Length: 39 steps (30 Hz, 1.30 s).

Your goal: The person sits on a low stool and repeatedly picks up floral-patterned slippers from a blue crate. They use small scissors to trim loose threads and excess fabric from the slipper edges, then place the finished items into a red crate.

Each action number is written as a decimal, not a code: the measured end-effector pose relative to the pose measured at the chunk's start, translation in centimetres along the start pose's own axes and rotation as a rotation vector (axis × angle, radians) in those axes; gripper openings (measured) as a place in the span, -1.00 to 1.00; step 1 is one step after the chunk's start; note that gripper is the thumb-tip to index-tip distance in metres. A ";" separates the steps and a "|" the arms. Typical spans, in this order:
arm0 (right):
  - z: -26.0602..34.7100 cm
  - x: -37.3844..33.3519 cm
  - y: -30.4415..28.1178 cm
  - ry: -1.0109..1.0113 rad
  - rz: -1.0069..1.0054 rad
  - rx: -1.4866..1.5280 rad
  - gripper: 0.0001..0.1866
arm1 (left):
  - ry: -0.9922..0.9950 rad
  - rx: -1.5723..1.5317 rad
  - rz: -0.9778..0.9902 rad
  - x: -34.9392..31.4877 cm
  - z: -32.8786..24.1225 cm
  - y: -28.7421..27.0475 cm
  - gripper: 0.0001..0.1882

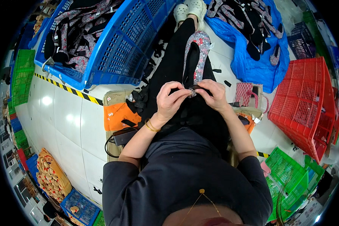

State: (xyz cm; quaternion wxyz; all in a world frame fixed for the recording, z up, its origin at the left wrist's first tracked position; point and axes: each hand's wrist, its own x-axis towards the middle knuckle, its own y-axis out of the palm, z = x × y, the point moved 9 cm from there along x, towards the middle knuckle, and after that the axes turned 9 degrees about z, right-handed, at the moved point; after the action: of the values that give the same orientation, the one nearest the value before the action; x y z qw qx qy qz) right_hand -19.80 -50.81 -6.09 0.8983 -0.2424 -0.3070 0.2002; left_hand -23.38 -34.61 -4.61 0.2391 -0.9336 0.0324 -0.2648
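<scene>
A flower-patterned fabric piece (203,41) in grey, pink and red, with a black inner side, lies stretched away from me over my dark trousers. A small white tag sticks out at its right edge. At its near, narrow end, my left hand (172,98) and my right hand (213,94) meet, both closed in a pinch. Between the fingertips shows a short dark and greyish end of the piece; its details are too small to make out. The fingers partly cover that end.
A blue basket (113,41) full of similar pieces stands at the far left. More lie on a blue plastic sheet (229,35) at the far right. An orange cloth (120,116) with black scraps is left of my lap. Red (299,101) and green crates (286,169) stand right.
</scene>
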 end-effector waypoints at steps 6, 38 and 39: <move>-0.9 -0.6 -0.5 0.167 -0.045 0.167 -0.71 | -0.157 -0.103 -0.006 -0.4 0.7 0.4 -0.83; 0.8 -5.7 3.3 0.829 -0.029 0.404 -0.84 | -0.842 -1.005 0.325 -5.2 3.9 6.1 -0.75; 1.7 -5.6 3.2 0.800 -0.015 0.333 -0.86 | -0.822 -1.013 0.340 -5.1 3.6 6.5 -0.75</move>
State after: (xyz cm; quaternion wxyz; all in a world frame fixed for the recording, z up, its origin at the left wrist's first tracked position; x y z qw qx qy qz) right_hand -25.63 -50.54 -9.22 0.9748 -0.1504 0.1003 0.1309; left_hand -25.49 -37.85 -12.82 -0.1969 -0.9373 0.2055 0.2011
